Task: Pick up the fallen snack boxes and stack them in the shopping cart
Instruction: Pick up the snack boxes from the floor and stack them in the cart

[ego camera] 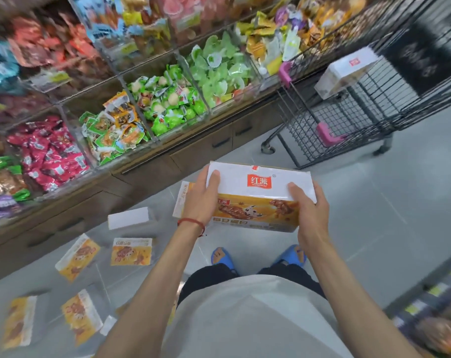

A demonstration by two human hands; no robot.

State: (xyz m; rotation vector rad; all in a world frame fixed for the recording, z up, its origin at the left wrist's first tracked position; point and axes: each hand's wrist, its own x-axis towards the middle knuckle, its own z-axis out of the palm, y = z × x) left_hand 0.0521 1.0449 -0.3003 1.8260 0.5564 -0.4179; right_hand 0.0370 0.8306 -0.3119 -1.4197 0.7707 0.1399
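We hold 1 white-and-orange cardboard snack box (258,195) with a red logo on its lid at waist height above the pale grey tiled floor (374,215). Our left hand (201,200) grips its left end, thumb curled onto the white top. Our right hand (309,215) grips the right end the same way. A red string bracelet (192,223) circles the left wrist.

Another matching box (181,197) lies just behind the held one, mostly hidden. At least 5 more fallen boxes (131,251) are scattered on the floor to the left, though motion blur makes the lowest ones hard to count.

The black wire shopping cart with pink corner guards (348,125) stands well apart at upper right, with 1 white box (345,71) inside it. Clear plastic bins of wrapped snacks (141,112) line the wooden counter on the left. Blue sandals (221,258) show below the held box.
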